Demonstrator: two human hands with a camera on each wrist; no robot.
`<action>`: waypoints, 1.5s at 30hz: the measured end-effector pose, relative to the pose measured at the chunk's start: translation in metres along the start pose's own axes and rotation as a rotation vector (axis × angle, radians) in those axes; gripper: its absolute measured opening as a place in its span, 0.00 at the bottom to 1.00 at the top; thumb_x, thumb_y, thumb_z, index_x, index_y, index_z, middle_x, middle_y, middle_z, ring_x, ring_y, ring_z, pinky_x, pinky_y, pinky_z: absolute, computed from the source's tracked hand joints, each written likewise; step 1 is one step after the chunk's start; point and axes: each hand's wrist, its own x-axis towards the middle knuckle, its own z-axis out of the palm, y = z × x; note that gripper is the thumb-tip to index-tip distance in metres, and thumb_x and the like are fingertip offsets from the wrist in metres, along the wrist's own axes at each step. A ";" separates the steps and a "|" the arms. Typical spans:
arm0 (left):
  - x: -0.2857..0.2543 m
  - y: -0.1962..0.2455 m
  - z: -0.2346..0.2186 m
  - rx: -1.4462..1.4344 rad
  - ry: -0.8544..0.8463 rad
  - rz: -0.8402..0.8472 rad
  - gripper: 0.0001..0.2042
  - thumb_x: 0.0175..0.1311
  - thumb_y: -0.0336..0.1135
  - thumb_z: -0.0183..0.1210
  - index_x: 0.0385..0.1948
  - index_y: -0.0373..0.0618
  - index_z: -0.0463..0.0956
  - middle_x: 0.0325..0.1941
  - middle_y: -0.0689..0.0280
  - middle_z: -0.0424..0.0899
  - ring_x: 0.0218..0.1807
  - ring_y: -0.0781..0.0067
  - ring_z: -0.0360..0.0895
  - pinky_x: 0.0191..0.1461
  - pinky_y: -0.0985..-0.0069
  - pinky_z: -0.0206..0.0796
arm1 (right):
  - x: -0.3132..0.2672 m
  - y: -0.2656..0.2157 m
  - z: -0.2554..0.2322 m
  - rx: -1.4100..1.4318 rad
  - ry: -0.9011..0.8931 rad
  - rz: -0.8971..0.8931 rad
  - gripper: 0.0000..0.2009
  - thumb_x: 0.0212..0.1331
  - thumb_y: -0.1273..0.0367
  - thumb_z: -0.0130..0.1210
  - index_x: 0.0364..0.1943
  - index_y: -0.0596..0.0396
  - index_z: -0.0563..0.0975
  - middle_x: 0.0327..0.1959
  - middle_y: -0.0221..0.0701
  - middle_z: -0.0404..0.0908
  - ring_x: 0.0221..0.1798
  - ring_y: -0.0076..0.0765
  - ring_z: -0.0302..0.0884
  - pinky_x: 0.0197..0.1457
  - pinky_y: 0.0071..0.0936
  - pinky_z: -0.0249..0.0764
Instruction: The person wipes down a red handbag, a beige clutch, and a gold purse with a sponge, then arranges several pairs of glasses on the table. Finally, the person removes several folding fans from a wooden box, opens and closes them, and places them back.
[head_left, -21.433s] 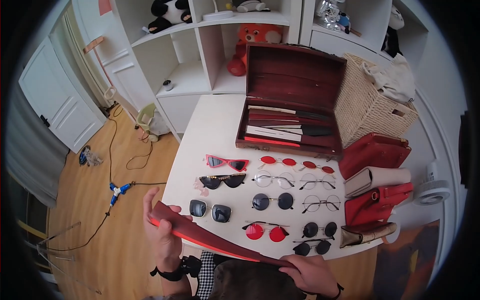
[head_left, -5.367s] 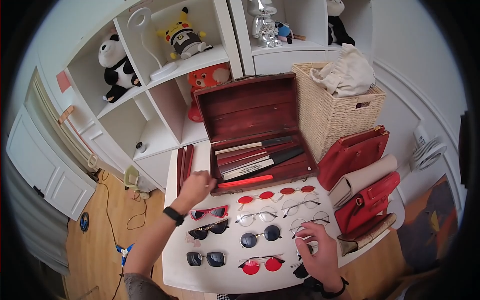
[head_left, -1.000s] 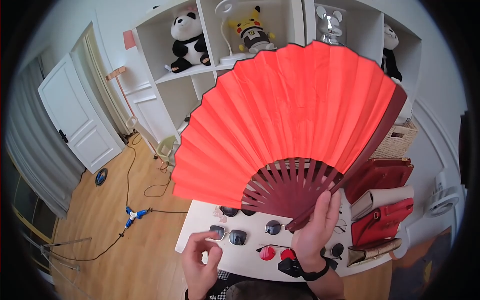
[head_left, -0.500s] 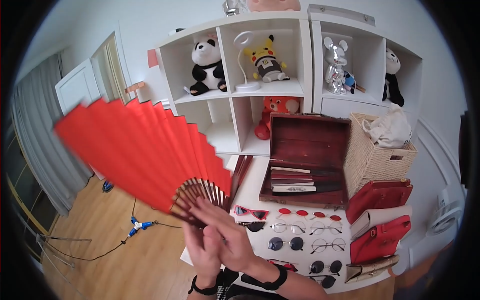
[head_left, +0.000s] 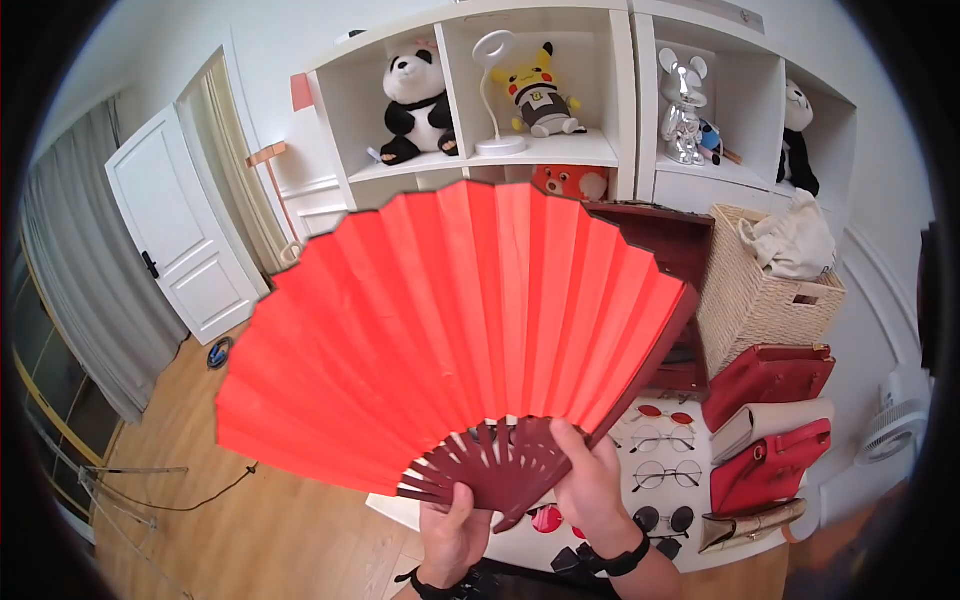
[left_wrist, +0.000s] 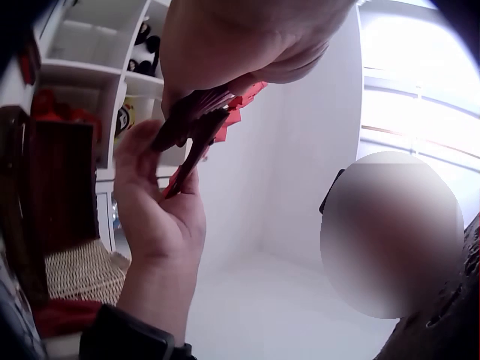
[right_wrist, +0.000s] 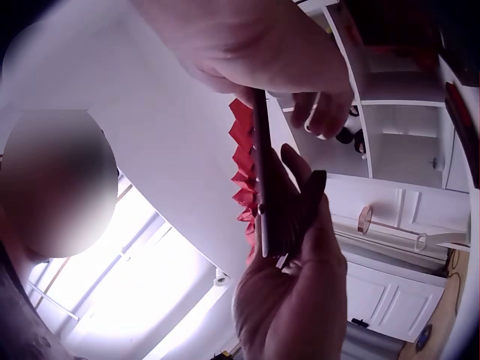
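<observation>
A red folding fan with dark red wooden ribs is spread wide in front of me, above the table. My left hand grips the left end of its ribs, thumb on the near face. The right hand holds the guard at the opposite side, its thumb laid over the ribs. Seen edge-on in the left wrist view, the ribs pass between both hands. In the right wrist view the pleated red leaf stands beside the dark guard. The fan covers most of the open chest and the left rows of glasses.
Round glasses, red-lens glasses and dark sunglasses lie on the white table. Several bags, among them a red handbag, line its right edge. Behind stand a wicker basket and white shelves with plush toys.
About five seconds ago the red fan lay folded in the chest. Half a second ago, spread, it tilted left in both hands; now it has swung right and its broad face is toward me.
</observation>
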 end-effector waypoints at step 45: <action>0.048 0.093 -0.035 1.973 0.118 0.233 0.42 0.58 0.36 0.67 0.70 0.36 0.49 0.67 0.49 0.64 0.68 0.53 0.62 0.71 0.62 0.55 | -0.033 -0.010 -0.063 -0.414 0.208 -0.231 0.14 0.66 0.74 0.51 0.54 0.67 0.72 0.51 0.37 0.79 0.50 0.28 0.77 0.57 0.28 0.71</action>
